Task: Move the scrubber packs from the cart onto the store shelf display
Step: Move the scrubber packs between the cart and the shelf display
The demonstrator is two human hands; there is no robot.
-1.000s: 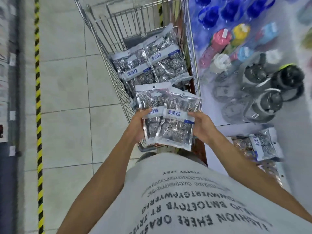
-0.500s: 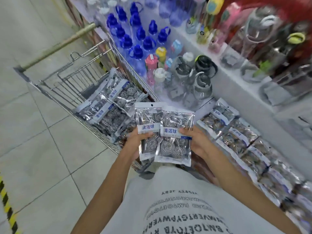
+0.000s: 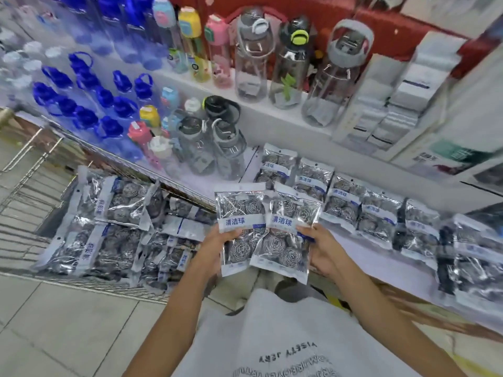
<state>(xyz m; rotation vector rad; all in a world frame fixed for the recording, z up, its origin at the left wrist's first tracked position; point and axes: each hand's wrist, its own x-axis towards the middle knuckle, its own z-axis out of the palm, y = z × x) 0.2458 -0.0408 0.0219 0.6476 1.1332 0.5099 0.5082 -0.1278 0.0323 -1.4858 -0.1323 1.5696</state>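
Holding two scrubber packs [image 3: 265, 229] fanned out at chest height, the person keeps one in each grip: the left hand [image 3: 217, 244] is closed on the left pack's lower edge, the right hand [image 3: 322, 250] is closed on the side of the right pack, which overlaps the left one. Carrying them face up and side by side probably lets each be laid down singly with its label readable. Just beyond the hands, the shelf [image 3: 353, 246] already carries a row of packs [image 3: 362, 210] lying flat and overlapping, so the bare strip at its front edge looks like the likely landing spot. To the left, the cart [image 3: 32, 202] holds many more packs [image 3: 114, 221] in a loose heap, so much of the job remains. Farther back stand water bottles [image 3: 206, 148] on the shelf's rear and the tier above.
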